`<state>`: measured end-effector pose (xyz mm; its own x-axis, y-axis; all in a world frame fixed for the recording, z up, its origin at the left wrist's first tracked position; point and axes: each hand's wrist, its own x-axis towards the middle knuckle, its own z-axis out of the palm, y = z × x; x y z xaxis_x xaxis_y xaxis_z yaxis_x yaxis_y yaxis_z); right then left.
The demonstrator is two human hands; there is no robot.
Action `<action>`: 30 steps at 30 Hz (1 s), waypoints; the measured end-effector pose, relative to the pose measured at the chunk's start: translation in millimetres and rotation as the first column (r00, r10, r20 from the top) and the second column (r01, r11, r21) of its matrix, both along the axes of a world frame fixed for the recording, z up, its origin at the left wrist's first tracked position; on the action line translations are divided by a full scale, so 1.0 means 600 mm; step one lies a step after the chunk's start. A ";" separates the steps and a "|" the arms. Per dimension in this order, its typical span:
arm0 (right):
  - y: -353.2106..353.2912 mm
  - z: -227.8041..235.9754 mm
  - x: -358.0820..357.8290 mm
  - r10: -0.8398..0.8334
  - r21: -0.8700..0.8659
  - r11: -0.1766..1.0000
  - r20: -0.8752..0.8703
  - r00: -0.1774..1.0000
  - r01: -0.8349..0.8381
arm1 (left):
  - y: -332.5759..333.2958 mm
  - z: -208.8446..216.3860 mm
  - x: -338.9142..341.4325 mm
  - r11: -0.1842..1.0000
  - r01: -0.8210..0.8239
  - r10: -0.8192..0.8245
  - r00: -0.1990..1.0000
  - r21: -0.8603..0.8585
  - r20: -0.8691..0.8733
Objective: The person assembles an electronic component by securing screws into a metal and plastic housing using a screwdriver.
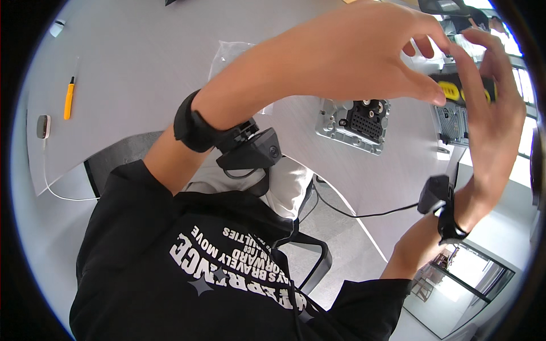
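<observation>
At the right, both hands are raised over the table around a black block with yellow markings (451, 90); its exact kind does not show. My left hand (392, 57) reaches across from the left, its thumb tip against the block's near left end and its other fingers curled above. My right hand (490, 108) has its fingers bent over the block's right part, hiding some of it. The fingertips of the two hands come close together above the block. Below my left hand, a grey metal housing with a black perforated insert (358, 126) lies on the table.
A second metal housing (453, 122) stands beyond my right hand. A clear plastic bag (227, 57) lies partly under my left forearm. Far left are a yellow-handled screwdriver (69, 99) and a small corded device (43, 127). A black cable (369, 215) runs below the table edge.
</observation>
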<state>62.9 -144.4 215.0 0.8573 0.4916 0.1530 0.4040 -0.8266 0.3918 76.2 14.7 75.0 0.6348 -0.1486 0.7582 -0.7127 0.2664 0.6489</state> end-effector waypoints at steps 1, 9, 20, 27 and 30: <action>-0.020 -0.003 0.014 0.257 -0.042 0.966 0.008 0.966 -0.256 | 0.017 0.007 -0.045 0.990 -0.137 0.140 0.980 -0.031 0.143; -0.012 0.018 -0.021 0.443 0.135 0.893 -0.110 0.890 -0.429 | 0.042 0.056 0.007 0.871 0.216 -0.100 0.957 0.442 -0.271; -0.005 0.016 -0.045 -0.048 0.215 0.976 0.031 0.998 0.040 | 0.017 0.076 -0.002 0.904 0.103 -0.190 0.966 0.415 0.174; -0.058 0.062 -0.025 0.323 0.254 0.932 -0.265 0.909 -0.257 | 0.055 0.118 0.063 0.589 0.622 -0.532 0.779 0.515 -0.332; -0.049 0.051 -0.018 -0.005 0.313 0.945 -0.278 0.961 0.095 | 0.013 0.097 0.049 0.723 0.392 -0.352 0.917 0.568 -0.185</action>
